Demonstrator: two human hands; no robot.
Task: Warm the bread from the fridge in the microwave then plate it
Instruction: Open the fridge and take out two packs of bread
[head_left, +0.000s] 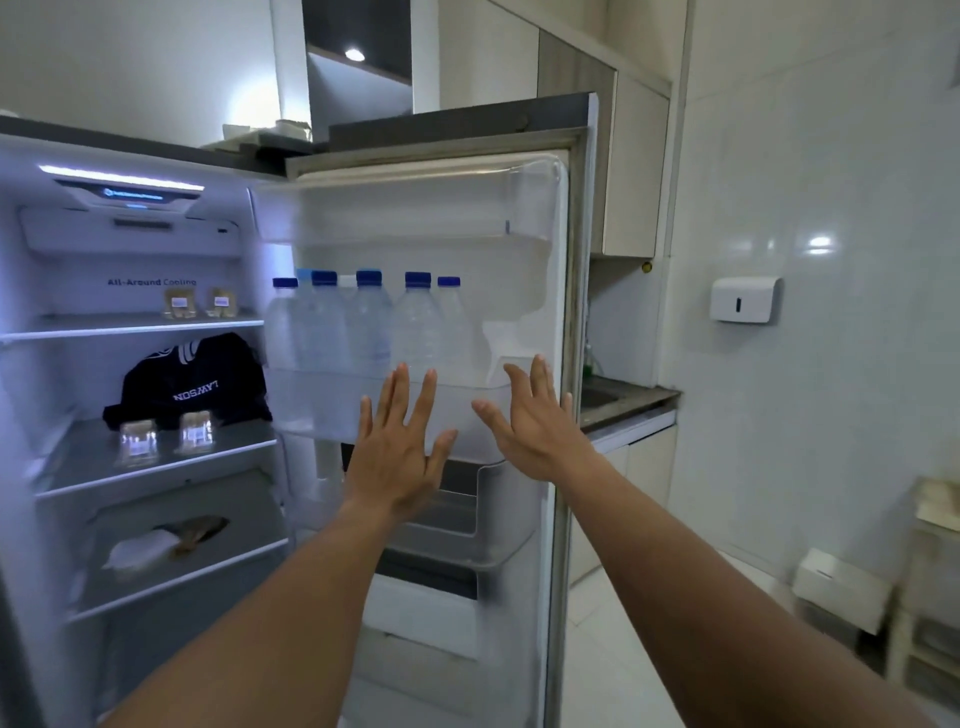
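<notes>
Both bare forearms reach forward. The left hand (397, 452) and the right hand (532, 423) are raised side by side with palms facing away and fingers straight and spread, and neither has hold of anything. They are in front of the clear door bin (322, 410) of the open fridge door (563, 260); whether they touch it cannot be told. In that bin stands a row of upright blue-capped water bottles (369, 332).

Inside the lit fridge (130, 244), what looks like the bread (171, 538), brown and partly in pale wrapping, lies on a lower shelf. On the shelf above it are two small clear containers (137, 439) in front of a black printed bag (192, 384). Higher still are two small packets (179, 304).

Past the door to the right are a grey table (634, 402) and a white wall dispenser (745, 299).
</notes>
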